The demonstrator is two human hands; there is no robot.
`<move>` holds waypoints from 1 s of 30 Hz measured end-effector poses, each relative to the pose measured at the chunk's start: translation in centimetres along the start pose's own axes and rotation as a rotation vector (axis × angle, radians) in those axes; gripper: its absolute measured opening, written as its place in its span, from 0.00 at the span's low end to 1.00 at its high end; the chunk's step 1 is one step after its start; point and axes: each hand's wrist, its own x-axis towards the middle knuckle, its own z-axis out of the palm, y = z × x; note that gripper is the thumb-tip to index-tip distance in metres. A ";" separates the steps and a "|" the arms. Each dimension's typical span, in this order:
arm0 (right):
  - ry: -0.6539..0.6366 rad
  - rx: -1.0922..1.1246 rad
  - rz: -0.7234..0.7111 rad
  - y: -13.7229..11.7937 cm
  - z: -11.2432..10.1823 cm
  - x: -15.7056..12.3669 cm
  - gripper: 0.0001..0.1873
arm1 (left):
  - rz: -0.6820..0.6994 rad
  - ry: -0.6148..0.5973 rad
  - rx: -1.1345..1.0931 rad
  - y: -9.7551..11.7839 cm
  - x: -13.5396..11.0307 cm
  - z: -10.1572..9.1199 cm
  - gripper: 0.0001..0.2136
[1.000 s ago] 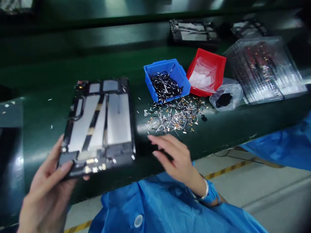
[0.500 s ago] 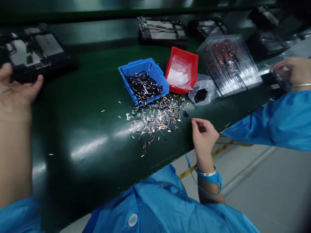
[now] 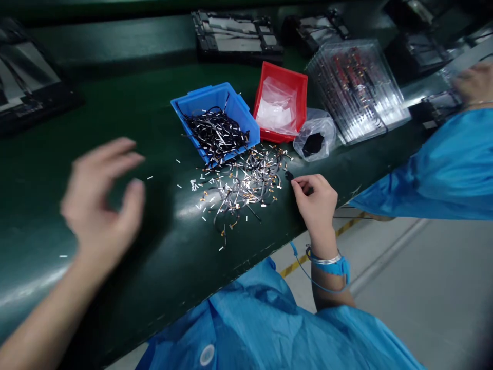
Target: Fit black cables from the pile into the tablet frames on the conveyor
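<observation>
Drawn back from an opened tablet (image 3: 38,64) since the moment before, our left hand (image 3: 103,195) hangs over the green bench (image 3: 185,267), while our right hand (image 3: 316,200) has edged up to a small black piece (image 3: 288,176). That tablet lies farthest left, beyond our left hand and partly out of view. Blurred, the left hand is spread, its thumb standing clear of the fingers. To its right we see a blue bin (image 3: 241,114) heaped with black cables (image 3: 217,131), with a second tablet (image 3: 239,38) farther back. Between our hands, loose cables (image 3: 246,185) lie scattered on the bench. Beyond our right hand sits a red bin (image 3: 275,136). Our right thumb and forefinger come together at the black piece's edge; whether they grip it, we cannot tell. Just past that hand stands a clear bag (image 3: 327,134), then a stack of clear trays (image 3: 356,92). Well to its right is a co-worker's hand (image 3: 475,85).
</observation>
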 end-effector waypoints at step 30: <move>-0.289 0.258 -0.369 -6.3 1.8 -1.4 0.05 | 0.357 -0.480 0.124 8.4 -3.5 7.2 0.24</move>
